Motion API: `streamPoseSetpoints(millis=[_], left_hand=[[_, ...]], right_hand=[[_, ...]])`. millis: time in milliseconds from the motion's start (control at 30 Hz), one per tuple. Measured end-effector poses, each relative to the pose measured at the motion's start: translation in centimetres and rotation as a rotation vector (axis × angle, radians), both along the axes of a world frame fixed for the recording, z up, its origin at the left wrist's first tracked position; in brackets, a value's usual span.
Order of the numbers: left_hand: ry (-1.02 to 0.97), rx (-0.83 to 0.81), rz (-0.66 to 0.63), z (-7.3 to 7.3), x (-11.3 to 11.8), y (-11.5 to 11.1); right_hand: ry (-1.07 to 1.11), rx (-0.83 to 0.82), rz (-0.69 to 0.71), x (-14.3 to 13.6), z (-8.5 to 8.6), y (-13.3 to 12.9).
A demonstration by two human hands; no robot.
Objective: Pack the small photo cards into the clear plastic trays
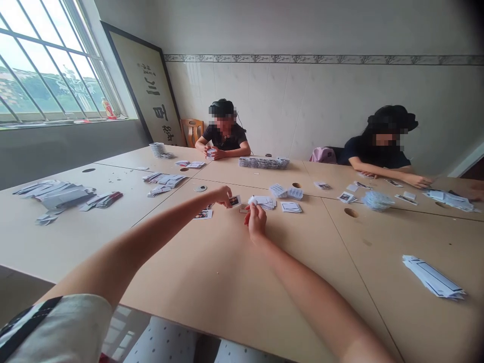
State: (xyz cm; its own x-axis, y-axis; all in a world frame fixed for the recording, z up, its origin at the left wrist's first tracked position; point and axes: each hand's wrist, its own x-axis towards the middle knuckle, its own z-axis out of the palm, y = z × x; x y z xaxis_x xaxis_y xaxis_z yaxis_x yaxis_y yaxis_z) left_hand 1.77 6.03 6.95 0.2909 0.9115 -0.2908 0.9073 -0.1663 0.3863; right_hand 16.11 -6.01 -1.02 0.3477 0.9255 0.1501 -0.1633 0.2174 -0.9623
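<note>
Over the middle of the table [181, 262], my left hand [224, 195] pinches a small photo card [235, 200] with a white border and a dark picture. More photo cards [204, 214] lie on the tabletop just below that hand. A little to the right, the fingers of my right hand [257, 220] are closed on a small white piece [252, 200], too small to identify. Right behind it is a loose stack of white cards [266, 203]. Beside the stack lie a white card with a dark frame line [291, 207] and packed card bundles [278, 190].
Two people [225, 133] sit across the table, handling cards. Heaps of white card sleeves [66, 195] spread at the left. A long row of card packs [263, 163] stands at the back. Clear packs [378, 200] and a sleeve stack [434, 277] lie at right. Round holes [351, 213] pierce the tabletop.
</note>
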Motion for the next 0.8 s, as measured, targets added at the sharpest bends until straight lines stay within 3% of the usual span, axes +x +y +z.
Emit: streamPoseSetpoints(millis=[233,400,533,800], left_hand=[[-0.169,0.133,0.061,3.0,-7.4,-1.8],[-0.076,-0.076,-0.082,2.7,-12.0,-2.2],[0.012,-0.043,-0.150,1.8,-12.7,-2.9],[0.150,0.127,-0.276,1.2,-10.6,-4.6]], right_hand=[[-0.004,-0.001,0.022,0.0,0.3,-0.3],[-0.020,-0.017,0.035,0.1,0.4,-0.5],[-0.040,-0.028,0.042,0.2,0.4,-0.5],[-0.036,-0.018,0.044,0.2,0.3,-0.4]])
